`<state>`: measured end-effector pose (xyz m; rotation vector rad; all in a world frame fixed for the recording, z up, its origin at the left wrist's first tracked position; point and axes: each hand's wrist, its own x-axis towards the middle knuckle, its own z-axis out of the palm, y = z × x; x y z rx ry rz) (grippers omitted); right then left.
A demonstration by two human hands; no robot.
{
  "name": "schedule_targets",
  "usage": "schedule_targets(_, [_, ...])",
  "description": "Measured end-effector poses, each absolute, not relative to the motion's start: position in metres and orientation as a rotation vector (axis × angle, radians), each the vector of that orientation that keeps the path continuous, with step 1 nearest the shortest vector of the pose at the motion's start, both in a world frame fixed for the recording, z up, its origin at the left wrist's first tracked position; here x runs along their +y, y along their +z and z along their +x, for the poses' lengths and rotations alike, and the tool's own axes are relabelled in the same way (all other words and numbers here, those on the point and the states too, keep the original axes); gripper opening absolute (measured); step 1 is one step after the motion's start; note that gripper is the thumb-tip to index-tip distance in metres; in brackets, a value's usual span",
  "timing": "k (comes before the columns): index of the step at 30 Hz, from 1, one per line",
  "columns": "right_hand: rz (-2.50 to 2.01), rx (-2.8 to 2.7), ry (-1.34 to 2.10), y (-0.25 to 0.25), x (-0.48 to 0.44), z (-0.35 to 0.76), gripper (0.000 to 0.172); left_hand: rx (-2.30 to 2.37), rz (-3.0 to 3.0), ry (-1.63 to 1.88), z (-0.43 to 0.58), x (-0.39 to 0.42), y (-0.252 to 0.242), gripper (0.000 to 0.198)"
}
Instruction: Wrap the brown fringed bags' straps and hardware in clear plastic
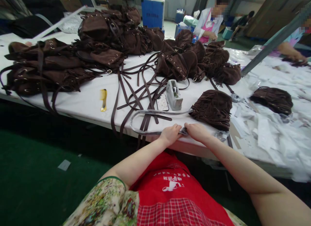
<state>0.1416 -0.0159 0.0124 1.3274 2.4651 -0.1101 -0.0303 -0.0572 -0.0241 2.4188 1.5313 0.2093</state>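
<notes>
A strap [150, 133] wrapped in clear plastic loops from a dark brown fringed bag [211, 109] out to the left and back along the table's front edge. My left hand [171, 134] is closed on this strap. Right beside it, my right hand [196, 132] pinches the same strap, with its fingertips almost touching the left ones. The fringed bag lies just beyond my right hand. Behind the strap stands a grey tape dispenser [175, 98], with a white patterned phone-like case [162, 102] at its left side.
Piles of brown bags [102, 28] cover the back and left of the white table [85, 106]. Loose brown straps [132, 96] hang over the front edge. A yellow comb [103, 100] lies left. White wrapping [274, 132] and a slanted pole [274, 41] are right. Two co-workers are across.
</notes>
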Motion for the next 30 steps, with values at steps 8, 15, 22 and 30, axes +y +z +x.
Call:
schedule_targets(8, [1.125,2.616,-0.109,0.01,-0.007,0.151,0.02,1.362,2.585,0.145,-0.039,-0.047,-0.024,0.033])
schedule_targets(15, [1.347,2.603,-0.274,0.005,-0.008,0.152,0.029,1.323,2.561,0.169,-0.034,-0.051,-0.023,0.027])
schedule_targets(22, [1.898,2.35,-0.496,-0.001,-0.024,0.139,0.027,1.559,2.276,0.315,-0.004,-0.07,-0.028,0.025])
schedule_targets(30, [1.568,2.493,-0.398,0.012,-0.018,0.138,0.025,1.394,2.478,0.15,-0.043,-0.062,-0.016,0.037])
